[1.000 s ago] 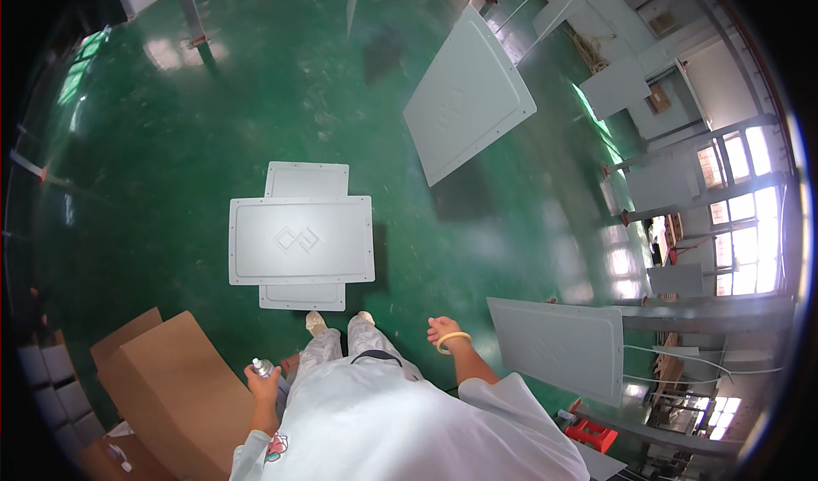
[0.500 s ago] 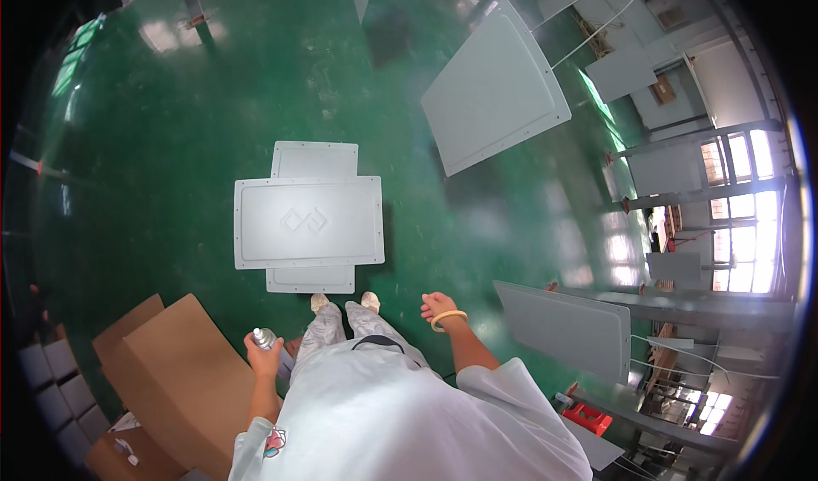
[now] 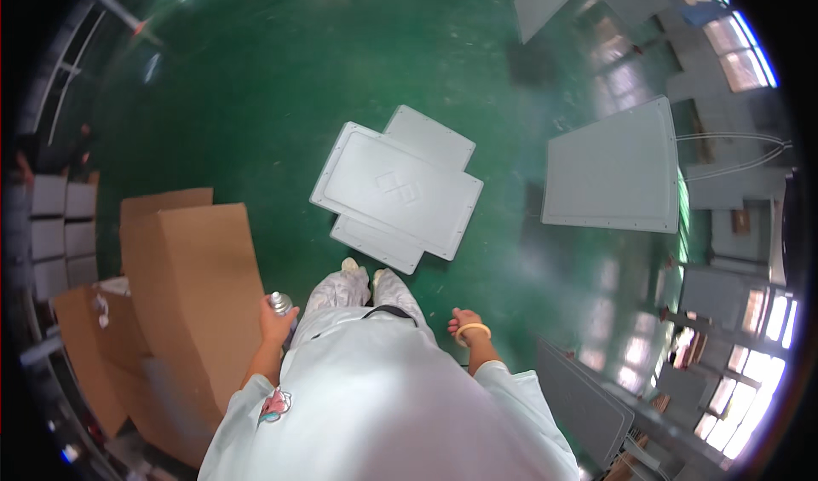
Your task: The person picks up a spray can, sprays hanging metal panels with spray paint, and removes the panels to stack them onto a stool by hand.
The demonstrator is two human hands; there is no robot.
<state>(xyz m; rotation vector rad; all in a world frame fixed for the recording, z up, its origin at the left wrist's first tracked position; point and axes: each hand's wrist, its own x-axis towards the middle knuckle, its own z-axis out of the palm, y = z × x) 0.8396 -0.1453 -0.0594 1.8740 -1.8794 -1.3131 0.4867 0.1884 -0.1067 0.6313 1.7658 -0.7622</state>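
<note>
Left hand (image 3: 273, 322) is clamped around a silver-topped can (image 3: 279, 300), on the near left side of the top panel (image 3: 400, 190). Off the top panel's near right corner is the right hand (image 3: 465, 322), a pale bangle (image 3: 474, 334) at its wrist. Its fingers are curled in and nothing shows in them, though I cannot tell how tightly they close.

Neither hand touches the top panel, which lies ahead of both, down at floor level. Its long axis slants from far left to near right, bringing its near corner toward the right hand, which looks the nearer one in this view. A lower panel (image 3: 433, 137) lies crosswise beneath, sticking out past the top panel's two long edges.

Past the top panel's far and left edges the green floor (image 3: 256, 89) stretches widely. Right of it, a strip of floor separates it from the side panel (image 3: 612, 170). On its near left a carton (image 3: 209, 276) crowds the left forearm; on its near right a grey panel (image 3: 584, 396) is near the sleeve. Shoes (image 3: 350, 264) are just beside the lower panel's near edge.
</note>
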